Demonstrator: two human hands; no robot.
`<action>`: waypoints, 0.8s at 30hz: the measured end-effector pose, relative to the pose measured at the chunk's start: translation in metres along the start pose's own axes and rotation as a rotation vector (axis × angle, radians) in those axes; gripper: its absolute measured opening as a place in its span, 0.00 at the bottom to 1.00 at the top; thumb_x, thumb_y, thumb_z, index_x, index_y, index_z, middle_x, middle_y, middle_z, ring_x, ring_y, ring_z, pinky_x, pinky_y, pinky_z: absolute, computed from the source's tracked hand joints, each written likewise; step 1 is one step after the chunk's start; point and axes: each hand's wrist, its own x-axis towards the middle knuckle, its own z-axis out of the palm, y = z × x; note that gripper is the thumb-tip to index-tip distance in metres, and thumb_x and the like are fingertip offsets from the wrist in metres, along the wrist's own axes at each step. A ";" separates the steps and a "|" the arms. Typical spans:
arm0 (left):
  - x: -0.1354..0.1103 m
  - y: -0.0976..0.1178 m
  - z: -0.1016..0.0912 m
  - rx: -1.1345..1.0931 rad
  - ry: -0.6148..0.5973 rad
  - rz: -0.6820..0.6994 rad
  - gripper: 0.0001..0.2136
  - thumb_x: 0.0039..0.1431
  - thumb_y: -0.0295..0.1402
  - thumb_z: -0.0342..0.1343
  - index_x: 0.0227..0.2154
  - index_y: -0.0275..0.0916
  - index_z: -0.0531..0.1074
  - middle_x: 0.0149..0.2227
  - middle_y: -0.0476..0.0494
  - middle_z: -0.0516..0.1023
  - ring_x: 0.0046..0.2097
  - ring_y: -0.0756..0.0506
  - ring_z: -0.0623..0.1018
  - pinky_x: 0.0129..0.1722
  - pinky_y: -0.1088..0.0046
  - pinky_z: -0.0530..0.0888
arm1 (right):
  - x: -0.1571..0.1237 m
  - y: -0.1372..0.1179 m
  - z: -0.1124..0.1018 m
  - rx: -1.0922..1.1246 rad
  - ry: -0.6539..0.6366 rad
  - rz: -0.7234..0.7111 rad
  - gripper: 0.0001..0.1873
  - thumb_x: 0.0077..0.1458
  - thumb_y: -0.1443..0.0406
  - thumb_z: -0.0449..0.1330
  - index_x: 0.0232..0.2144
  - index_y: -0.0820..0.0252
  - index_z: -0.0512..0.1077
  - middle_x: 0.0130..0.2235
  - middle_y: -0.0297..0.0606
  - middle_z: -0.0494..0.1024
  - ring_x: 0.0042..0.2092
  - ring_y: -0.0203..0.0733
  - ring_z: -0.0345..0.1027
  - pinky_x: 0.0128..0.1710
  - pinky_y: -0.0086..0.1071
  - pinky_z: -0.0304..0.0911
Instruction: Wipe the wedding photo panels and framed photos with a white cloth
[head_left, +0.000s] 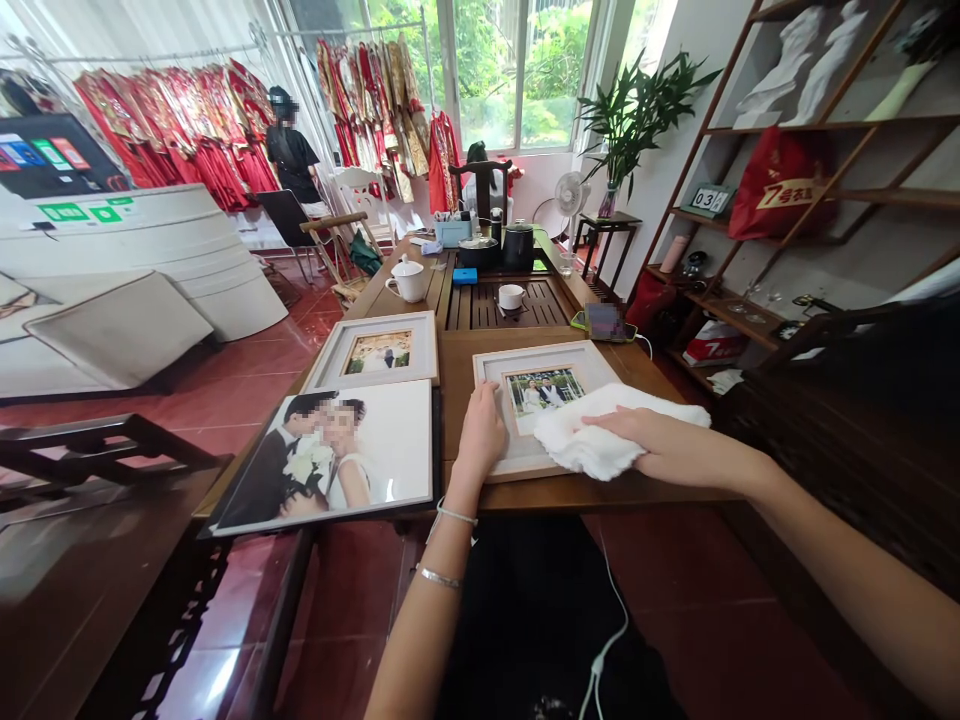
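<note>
A light wooden picture frame (491, 365) with a small wedding photo lies flat at the near edge of the table. My left hand (482, 425) grips its left side, fingers closed around the edge. In my right hand (637, 430) is a white cloth (585, 440), pressed on the frame's lower right part and covering that corner. Left of it lies a large wedding photo album (397, 440), its front showing a couple with white flowers. Just behind the album rests a second picture frame (424, 345) with another small photo.
On the dark wooden table (456, 350) stand a white teapot (407, 280), a white cup (511, 296), a blue box (465, 276), a black kettle (518, 245) and a phone (606, 322) with a cable. Wooden chairs flank the near end. A person (289, 150) stands by the clothes racks.
</note>
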 end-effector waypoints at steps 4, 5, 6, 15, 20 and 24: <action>0.000 0.001 0.000 0.007 -0.017 -0.026 0.21 0.55 0.16 0.40 0.51 0.32 0.64 0.59 0.28 0.65 0.65 0.39 0.59 0.63 0.55 0.58 | 0.028 0.023 0.025 -0.123 0.000 0.051 0.36 0.42 0.78 0.49 0.57 0.67 0.65 0.59 0.48 0.67 0.61 0.52 0.57 0.60 0.51 0.49; 0.000 0.001 -0.001 0.002 -0.017 -0.028 0.21 0.54 0.16 0.40 0.51 0.32 0.64 0.59 0.28 0.65 0.66 0.39 0.58 0.63 0.54 0.58 | 0.036 0.028 0.028 -0.152 0.021 0.067 0.37 0.41 0.78 0.49 0.58 0.67 0.64 0.60 0.49 0.66 0.62 0.52 0.55 0.61 0.52 0.47; -0.001 0.002 -0.001 -0.005 -0.015 -0.027 0.21 0.54 0.16 0.41 0.51 0.33 0.64 0.60 0.28 0.65 0.66 0.39 0.59 0.63 0.53 0.58 | 0.046 0.032 0.029 -0.178 0.045 0.086 0.37 0.41 0.78 0.49 0.58 0.68 0.63 0.60 0.50 0.66 0.63 0.51 0.53 0.62 0.52 0.46; -0.001 0.002 0.001 -0.017 0.024 -0.012 0.20 0.56 0.19 0.42 0.51 0.36 0.64 0.58 0.33 0.67 0.64 0.40 0.62 0.63 0.55 0.58 | 0.122 0.053 0.026 -0.243 0.194 0.227 0.34 0.45 0.78 0.49 0.57 0.66 0.62 0.59 0.53 0.67 0.62 0.54 0.54 0.59 0.56 0.48; 0.000 0.002 0.001 -0.022 0.068 0.016 0.22 0.56 0.18 0.41 0.53 0.35 0.62 0.56 0.32 0.68 0.61 0.40 0.65 0.61 0.57 0.62 | 0.125 0.041 0.040 -0.225 0.147 0.161 0.34 0.45 0.78 0.50 0.57 0.67 0.63 0.59 0.54 0.66 0.63 0.54 0.52 0.60 0.58 0.44; 0.000 0.002 0.002 -0.040 0.085 0.044 0.24 0.53 0.16 0.40 0.53 0.34 0.62 0.54 0.32 0.68 0.60 0.41 0.66 0.61 0.58 0.62 | 0.103 0.024 0.045 -0.175 0.068 0.040 0.35 0.43 0.77 0.50 0.57 0.64 0.64 0.59 0.50 0.67 0.62 0.50 0.54 0.60 0.54 0.46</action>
